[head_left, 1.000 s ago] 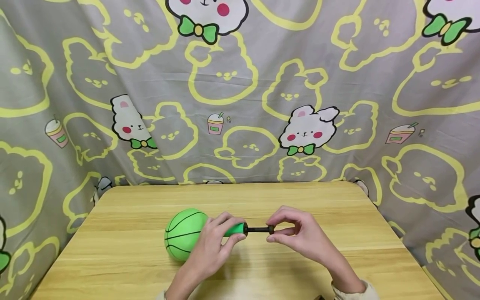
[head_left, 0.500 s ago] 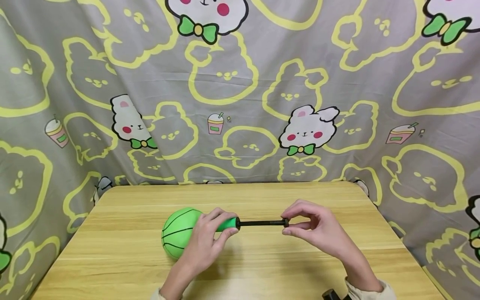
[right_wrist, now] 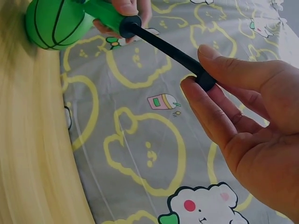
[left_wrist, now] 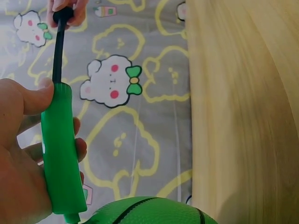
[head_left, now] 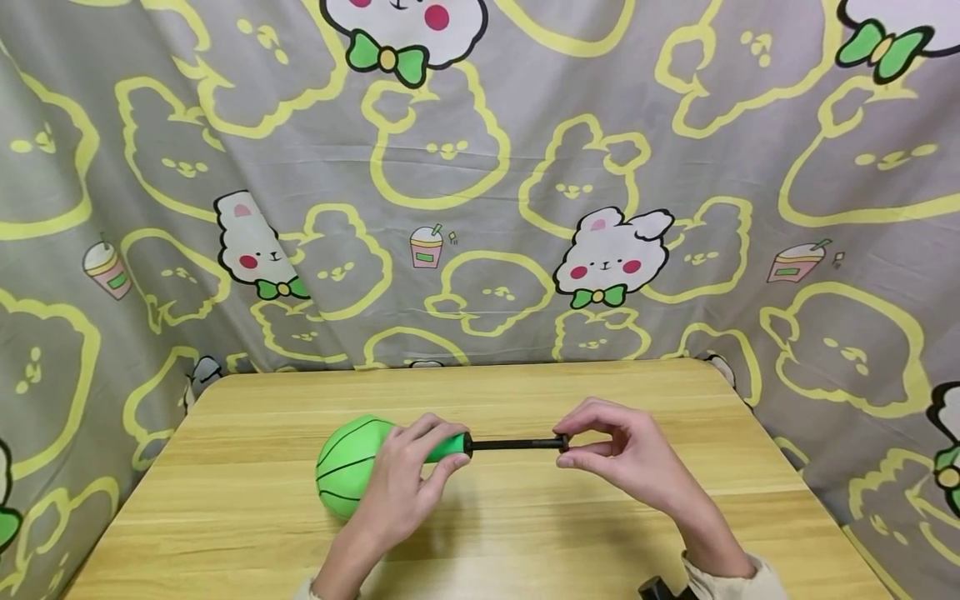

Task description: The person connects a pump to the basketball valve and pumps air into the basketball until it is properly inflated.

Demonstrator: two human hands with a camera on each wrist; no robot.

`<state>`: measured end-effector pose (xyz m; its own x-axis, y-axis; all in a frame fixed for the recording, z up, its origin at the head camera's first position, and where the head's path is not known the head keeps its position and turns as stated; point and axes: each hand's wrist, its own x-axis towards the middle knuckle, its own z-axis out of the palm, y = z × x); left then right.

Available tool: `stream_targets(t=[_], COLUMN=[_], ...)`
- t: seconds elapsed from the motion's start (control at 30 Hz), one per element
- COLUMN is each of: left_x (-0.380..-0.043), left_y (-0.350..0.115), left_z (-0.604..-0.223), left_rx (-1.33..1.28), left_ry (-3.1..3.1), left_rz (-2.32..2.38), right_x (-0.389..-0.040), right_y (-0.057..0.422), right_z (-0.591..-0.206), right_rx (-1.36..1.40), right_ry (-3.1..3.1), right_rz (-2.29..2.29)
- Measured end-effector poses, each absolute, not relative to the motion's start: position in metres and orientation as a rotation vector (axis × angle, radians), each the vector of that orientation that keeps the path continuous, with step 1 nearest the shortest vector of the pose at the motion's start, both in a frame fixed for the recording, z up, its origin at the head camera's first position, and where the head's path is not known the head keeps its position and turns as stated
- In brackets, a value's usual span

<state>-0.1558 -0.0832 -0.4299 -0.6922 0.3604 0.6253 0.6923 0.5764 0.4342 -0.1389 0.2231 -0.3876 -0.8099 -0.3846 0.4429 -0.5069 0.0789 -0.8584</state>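
My left hand (head_left: 405, 475) grips the green barrel (head_left: 448, 447) of a small hand pump, thumb and fingers around it. From the barrel a black plunger rod (head_left: 517, 444) sticks out to the right. My right hand (head_left: 630, 458) pinches the black knob (right_wrist: 205, 80) at the rod's end between thumb and fingers. A green ball (head_left: 347, 467) with black basketball lines lies at the pump's left end, partly behind my left hand. In the left wrist view, the barrel's narrow tip (left_wrist: 72, 218) meets or nearly meets the ball; the exact joint cannot be made out.
Below the hands spreads a light wooden table (head_left: 525, 533). A grey curtain (head_left: 480, 192) with cartoon bunnies hangs behind and at both sides. Near the right sleeve, a dark object (head_left: 658, 588) shows at the bottom edge.
My right hand has drawn the knob rightward, so much more rod shows than one second ago. Both hands, pump and ball then shifted slightly left in view, as the head view itself moved a little.
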Motion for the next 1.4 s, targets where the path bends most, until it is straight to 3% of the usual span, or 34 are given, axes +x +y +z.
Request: stream_targets(t=[1.4], left_x=[-0.147], left_y=[-0.068], left_z=[-0.432], left_rx=[-0.897], left_ry=[-2.358], left_rz=[-0.876], right_x=[-0.137], right_y=[0.154], right_z=[-0.426], right_rx=[0.758], right_ry=[-2.145], right_rz=[1.93])
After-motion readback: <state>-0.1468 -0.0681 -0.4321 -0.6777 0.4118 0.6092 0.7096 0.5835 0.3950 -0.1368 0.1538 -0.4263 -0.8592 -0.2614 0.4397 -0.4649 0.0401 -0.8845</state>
